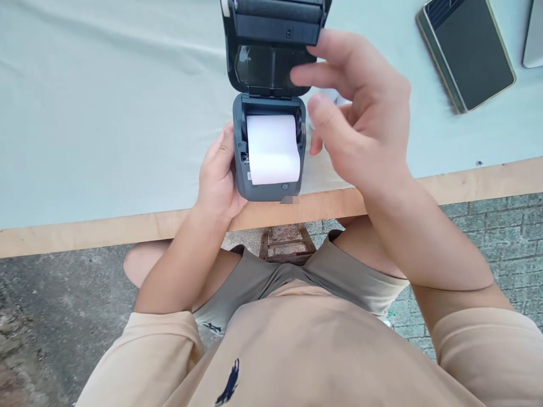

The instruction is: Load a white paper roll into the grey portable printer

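A dark grey portable label printer (268, 193) is held at the table's front edge, its lid (274, 38) swung up and away from me. In its compartment sits a white paper roll (274, 148), the loose end hanging over the front near the power button. My left hand (218, 178) grips the body from the left side; some of its fingers are hidden beneath. Beside the raised lid is my right hand (365, 102), fingers spread, two fingertips at the lid's right edge and inner face. Its thumb stands apart, with nothing held between the fingers.
A pale cloth (106, 113) covers the table, whose wooden edge (85, 229) runs in front of me. At the back right lies a dark-screened device (473, 53), with part of another object (535, 42) beyond it. Something whitish behind the printer is partly hidden by my right hand.
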A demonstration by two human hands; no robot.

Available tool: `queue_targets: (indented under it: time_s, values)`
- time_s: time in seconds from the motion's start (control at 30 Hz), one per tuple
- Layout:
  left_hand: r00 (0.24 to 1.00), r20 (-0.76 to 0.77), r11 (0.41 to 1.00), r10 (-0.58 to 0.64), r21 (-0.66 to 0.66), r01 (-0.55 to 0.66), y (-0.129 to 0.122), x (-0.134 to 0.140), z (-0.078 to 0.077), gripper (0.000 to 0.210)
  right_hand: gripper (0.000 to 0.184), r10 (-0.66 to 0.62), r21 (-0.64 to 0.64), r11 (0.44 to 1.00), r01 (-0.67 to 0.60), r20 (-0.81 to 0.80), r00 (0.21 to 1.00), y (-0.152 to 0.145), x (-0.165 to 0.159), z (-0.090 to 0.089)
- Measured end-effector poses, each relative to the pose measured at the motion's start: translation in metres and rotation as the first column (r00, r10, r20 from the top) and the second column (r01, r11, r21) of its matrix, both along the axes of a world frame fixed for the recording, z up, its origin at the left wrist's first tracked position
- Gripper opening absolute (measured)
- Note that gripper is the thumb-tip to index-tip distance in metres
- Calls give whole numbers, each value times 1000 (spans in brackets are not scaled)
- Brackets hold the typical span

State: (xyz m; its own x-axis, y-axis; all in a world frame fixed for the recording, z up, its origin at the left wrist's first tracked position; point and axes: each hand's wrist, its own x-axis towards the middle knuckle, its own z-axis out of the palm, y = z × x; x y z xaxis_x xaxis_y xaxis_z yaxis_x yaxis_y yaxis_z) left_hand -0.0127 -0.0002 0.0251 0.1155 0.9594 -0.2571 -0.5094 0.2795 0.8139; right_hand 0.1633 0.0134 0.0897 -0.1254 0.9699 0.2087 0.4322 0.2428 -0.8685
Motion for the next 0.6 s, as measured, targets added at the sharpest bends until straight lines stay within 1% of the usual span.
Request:
queue_targets:
  time_s: [0.03, 0.07, 0.1, 0.13, 0.17, 0.23, 0.3, 0.37, 0.43, 0.5, 0.6]
  values:
    - [1000, -20, 1000, -5, -3, 5, 0, 0, 0, 31, 36, 27, 9, 1000, -28, 48, 999, 1, 0, -1]
    - [999, -34, 1000, -11, -5, 11, 0, 0, 1, 31, 34, 47, 20, 999, -49, 124, 991, 3, 0, -1]
    - [999, -40, 1000, -20, -5, 20, 0, 0, 2, 30, 30, 63, 25, 997, -70, 224, 973, 4, 0, 0]
    - [999, -39, 999, -31, -6, 31, 0, 0, 3, 29, 26, 79, 16, 996, -90, 337, 938, 6, -2, 1]
    - [999, -33, 999, -42, -7, 42, 0, 0, 3, 28, 24, 96, -5, 994, -105, 451, 888, 7, -4, 4]
    - [998, -11, 998, -56, -10, 56, 0, -1, 4, 27, 24, 119, -60, 993, -105, 634, 764, 9, -12, 12]
    - [998, 10, 999, -54, -5, 54, 0, -1, 5, 26, 26, 120, -95, 993, -74, 752, 649, 9, -19, 21]
    - [999, 19, 999, -46, 1, 46, 0, 0, 5, 27, 26, 129, -122, 991, -51, 804, 580, 8, -24, 27]
    - [999, 13, 999, -43, -6, 43, 0, 0, 6, 27, 25, 165, -161, 985, -56, 816, 554, 7, -26, 28]
    - [999, -1, 999, -34, -25, 34, 0, 0, 6, 28, 24, 209, -191, 978, -90, 824, 527, 6, -25, 24]
    - [1000, 5, 999, -23, -34, 23, 0, 0, 6, 27, 22, 222, -189, 975, -117, 840, 495, 7, -24, 18]
